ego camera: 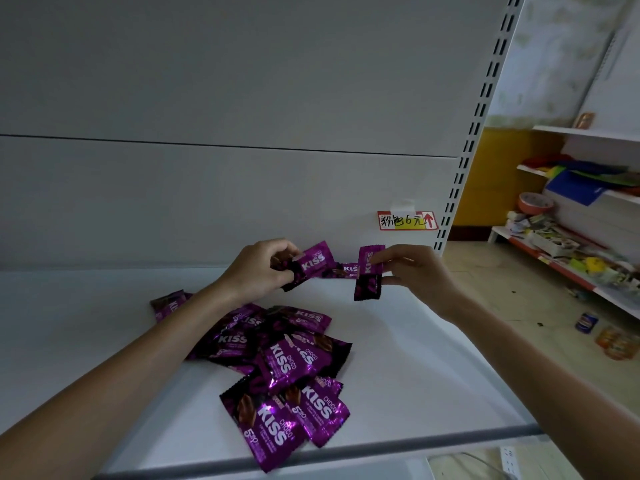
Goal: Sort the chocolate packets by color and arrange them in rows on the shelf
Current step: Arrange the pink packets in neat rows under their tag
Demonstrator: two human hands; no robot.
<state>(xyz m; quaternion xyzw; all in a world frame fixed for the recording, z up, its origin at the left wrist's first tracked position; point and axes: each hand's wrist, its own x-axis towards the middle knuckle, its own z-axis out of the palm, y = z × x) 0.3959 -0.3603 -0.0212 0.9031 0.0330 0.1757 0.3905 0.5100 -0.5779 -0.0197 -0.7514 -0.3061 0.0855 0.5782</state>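
Two hands: both raised over the shelf (415, 358).
Left hand (258, 268): gripped tilted packet (315, 262), jutting to its right.
Right hand (420, 275): fingertips pinched upright packet (369, 271), on its left.

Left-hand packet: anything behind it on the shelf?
One more purple packet lies by the back wall, visible between the left-hand packet and the right-hand packet. Both cover its ends; anything further behind them is hidden.
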